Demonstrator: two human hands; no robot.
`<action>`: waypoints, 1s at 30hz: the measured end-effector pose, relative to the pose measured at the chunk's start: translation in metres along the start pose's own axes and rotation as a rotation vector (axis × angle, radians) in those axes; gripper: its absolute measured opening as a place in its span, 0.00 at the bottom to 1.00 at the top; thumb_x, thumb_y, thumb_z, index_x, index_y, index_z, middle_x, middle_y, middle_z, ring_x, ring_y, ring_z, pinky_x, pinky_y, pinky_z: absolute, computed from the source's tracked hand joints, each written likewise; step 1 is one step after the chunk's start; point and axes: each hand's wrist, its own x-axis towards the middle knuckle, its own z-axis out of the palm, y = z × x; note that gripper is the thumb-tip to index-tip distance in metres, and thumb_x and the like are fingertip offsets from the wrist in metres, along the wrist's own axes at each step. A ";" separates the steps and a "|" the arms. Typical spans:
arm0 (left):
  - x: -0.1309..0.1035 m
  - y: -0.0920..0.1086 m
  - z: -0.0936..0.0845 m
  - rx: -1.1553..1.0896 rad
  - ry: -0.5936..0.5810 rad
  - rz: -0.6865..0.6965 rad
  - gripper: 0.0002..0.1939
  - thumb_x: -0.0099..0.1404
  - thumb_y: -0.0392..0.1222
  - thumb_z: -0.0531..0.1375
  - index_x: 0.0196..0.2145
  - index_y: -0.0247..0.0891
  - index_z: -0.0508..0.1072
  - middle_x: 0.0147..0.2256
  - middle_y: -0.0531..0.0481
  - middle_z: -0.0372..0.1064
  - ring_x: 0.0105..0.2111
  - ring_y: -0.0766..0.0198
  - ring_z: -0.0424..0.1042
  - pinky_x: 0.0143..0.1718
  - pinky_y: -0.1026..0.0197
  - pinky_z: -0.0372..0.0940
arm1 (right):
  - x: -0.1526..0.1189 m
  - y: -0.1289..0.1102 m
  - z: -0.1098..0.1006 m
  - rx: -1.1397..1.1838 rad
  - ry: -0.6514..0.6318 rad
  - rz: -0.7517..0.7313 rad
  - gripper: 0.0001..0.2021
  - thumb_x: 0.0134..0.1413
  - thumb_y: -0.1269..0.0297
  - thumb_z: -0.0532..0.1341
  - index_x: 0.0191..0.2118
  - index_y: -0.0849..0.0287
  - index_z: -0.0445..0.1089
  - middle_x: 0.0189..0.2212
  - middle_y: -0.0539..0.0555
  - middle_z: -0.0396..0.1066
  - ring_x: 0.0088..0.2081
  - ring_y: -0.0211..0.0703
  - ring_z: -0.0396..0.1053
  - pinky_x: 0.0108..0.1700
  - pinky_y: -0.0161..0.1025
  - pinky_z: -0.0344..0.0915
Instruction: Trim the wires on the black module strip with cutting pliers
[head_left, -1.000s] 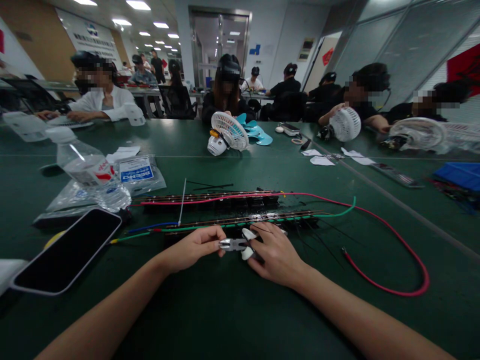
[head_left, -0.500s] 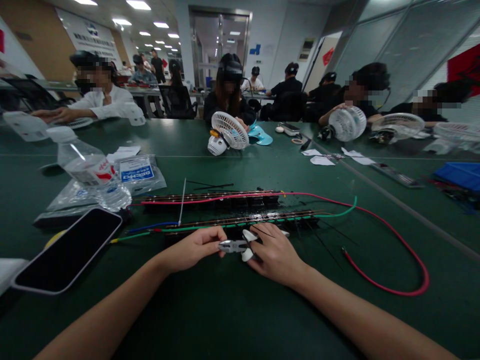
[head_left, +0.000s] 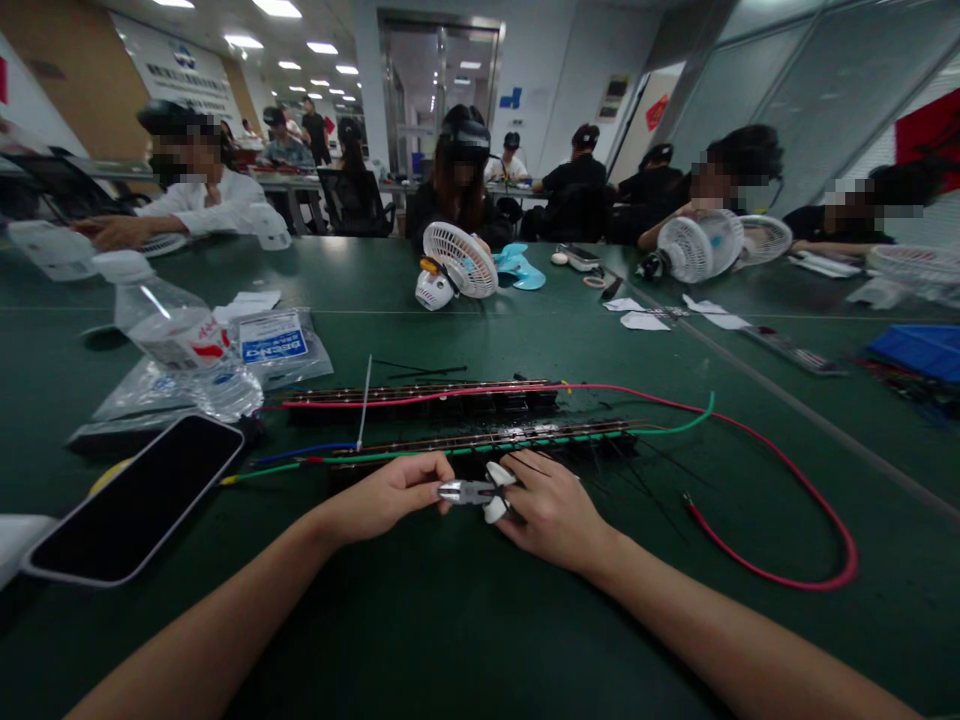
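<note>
My right hand (head_left: 551, 505) is closed around a pair of pliers (head_left: 466, 492) with white handle parts, and the metal jaws point left. At the jaw tips, the thumb and fingers of my left hand (head_left: 397, 497) are pinched together. Whatever lies between those fingers is too small to make out. Just behind both hands runs a long dark strip (head_left: 555, 436) with a green wire (head_left: 420, 457) along it. A second dark strip (head_left: 495, 402) lies farther back, with a red wire (head_left: 622, 388) along it. An upright white cable tie (head_left: 365, 405) stands at the near strip's left part.
On the left are a phone (head_left: 139, 505), a water bottle (head_left: 176, 340) and a plastic bag (head_left: 296, 350). The red wire loops across the right side. Thin black ties (head_left: 652, 480) stick out beside the near strip. Across the table, people handle white fans (head_left: 459, 262); a blue tray (head_left: 915, 350) is far right.
My hands and the pliers stay almost in place. Across the table at the right, a white fan guard has shifted left and a person's arm has moved.
</note>
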 end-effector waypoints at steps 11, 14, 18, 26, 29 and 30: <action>0.000 -0.003 -0.001 -0.029 0.025 0.002 0.09 0.69 0.44 0.55 0.35 0.36 0.67 0.32 0.51 0.64 0.36 0.62 0.64 0.43 0.58 0.59 | 0.000 -0.001 -0.001 0.028 -0.036 0.044 0.06 0.51 0.65 0.62 0.31 0.63 0.73 0.38 0.63 0.71 0.39 0.50 0.68 0.43 0.48 0.68; 0.000 -0.006 -0.002 -0.063 0.023 0.009 0.08 0.69 0.43 0.55 0.36 0.36 0.67 0.32 0.51 0.65 0.36 0.62 0.65 0.44 0.58 0.59 | 0.001 -0.001 -0.003 0.019 -0.036 0.057 0.07 0.49 0.65 0.63 0.34 0.63 0.74 0.42 0.64 0.70 0.44 0.53 0.67 0.46 0.50 0.67; 0.000 -0.009 -0.002 -0.109 0.017 0.007 0.07 0.69 0.42 0.54 0.37 0.36 0.67 0.33 0.51 0.65 0.37 0.63 0.65 0.44 0.58 0.58 | 0.001 -0.002 -0.006 -0.011 -0.056 0.083 0.11 0.47 0.65 0.63 0.37 0.64 0.74 0.46 0.65 0.68 0.48 0.57 0.64 0.50 0.54 0.64; -0.001 -0.014 -0.001 -0.185 0.042 0.007 0.06 0.69 0.41 0.55 0.37 0.36 0.67 0.33 0.51 0.66 0.37 0.63 0.65 0.44 0.59 0.57 | 0.001 -0.003 -0.011 -0.002 -0.065 0.110 0.10 0.48 0.65 0.62 0.37 0.63 0.73 0.46 0.64 0.67 0.50 0.57 0.63 0.51 0.54 0.64; -0.001 -0.013 0.000 -0.187 0.069 -0.002 0.05 0.68 0.41 0.56 0.37 0.36 0.67 0.33 0.51 0.68 0.36 0.63 0.66 0.44 0.59 0.58 | -0.001 -0.002 -0.011 0.006 -0.056 0.125 0.09 0.47 0.65 0.62 0.35 0.63 0.73 0.46 0.64 0.66 0.49 0.57 0.63 0.50 0.54 0.64; -0.001 -0.012 0.001 -0.179 0.085 -0.004 0.05 0.68 0.41 0.56 0.37 0.36 0.67 0.33 0.50 0.69 0.36 0.63 0.67 0.44 0.59 0.58 | -0.001 -0.001 -0.011 0.013 -0.054 0.131 0.08 0.47 0.66 0.62 0.34 0.63 0.73 0.46 0.64 0.66 0.48 0.57 0.64 0.50 0.54 0.65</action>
